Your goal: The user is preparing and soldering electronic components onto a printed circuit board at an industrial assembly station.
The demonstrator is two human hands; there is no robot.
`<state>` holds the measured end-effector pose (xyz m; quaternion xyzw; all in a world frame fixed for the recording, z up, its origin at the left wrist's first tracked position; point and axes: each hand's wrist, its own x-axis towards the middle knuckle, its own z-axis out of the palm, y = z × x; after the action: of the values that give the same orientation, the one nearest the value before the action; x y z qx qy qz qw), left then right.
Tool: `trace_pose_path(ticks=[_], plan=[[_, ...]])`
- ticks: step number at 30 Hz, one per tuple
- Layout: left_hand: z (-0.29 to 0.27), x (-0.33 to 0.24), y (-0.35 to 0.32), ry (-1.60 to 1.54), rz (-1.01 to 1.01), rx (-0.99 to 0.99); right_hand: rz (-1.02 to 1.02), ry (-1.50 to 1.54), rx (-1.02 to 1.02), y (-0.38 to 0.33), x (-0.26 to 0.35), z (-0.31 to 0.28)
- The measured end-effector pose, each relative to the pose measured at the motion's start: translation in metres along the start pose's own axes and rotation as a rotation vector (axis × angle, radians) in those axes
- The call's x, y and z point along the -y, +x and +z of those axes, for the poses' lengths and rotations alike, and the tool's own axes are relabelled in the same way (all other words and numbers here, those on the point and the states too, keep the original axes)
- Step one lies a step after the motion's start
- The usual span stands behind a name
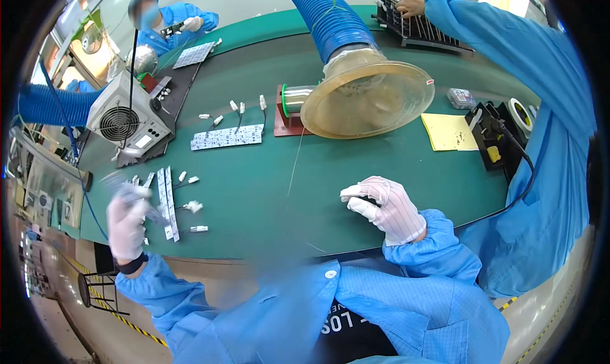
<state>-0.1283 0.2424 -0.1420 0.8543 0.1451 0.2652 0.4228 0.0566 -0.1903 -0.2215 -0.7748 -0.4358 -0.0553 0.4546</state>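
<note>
My left hand [127,224], in a white glove, is smeared by motion at the left of the green table. Its fingers close on a blurred strip [156,216] that looks like a circuit board. Right beside it lie narrow white circuit board strips [168,202] with short wires and white connectors [193,206]. My right hand [387,211], in a striped white glove, hovers over the table's front edge. Its fingers are half curled, with a small gap between thumb and forefinger and nothing visible in them. A thin wire [295,167] hangs toward the table between my hands.
A translucent fume hood [368,100] on a blue hose stands mid-table, beside a spool holder [286,109]. Farther left are a joined board panel [227,137] and a grey fan unit [127,117]. Yellow paper [448,132] and a black soldering stand [492,138] are at right. Co-workers sit beyond and right.
</note>
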Motion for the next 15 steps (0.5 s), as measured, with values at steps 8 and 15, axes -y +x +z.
trace_pose_path(ticks=[8, 15], plan=[[0.012, -0.035, -0.016, -0.935, 0.047, -0.435, 0.005, -0.006, 0.062, -0.003, 0.019, -0.006], [0.151, -0.102, -0.042, -1.105, -0.198, 0.127, 0.092, 0.336, -0.011, 0.003, 0.052, -0.006]])
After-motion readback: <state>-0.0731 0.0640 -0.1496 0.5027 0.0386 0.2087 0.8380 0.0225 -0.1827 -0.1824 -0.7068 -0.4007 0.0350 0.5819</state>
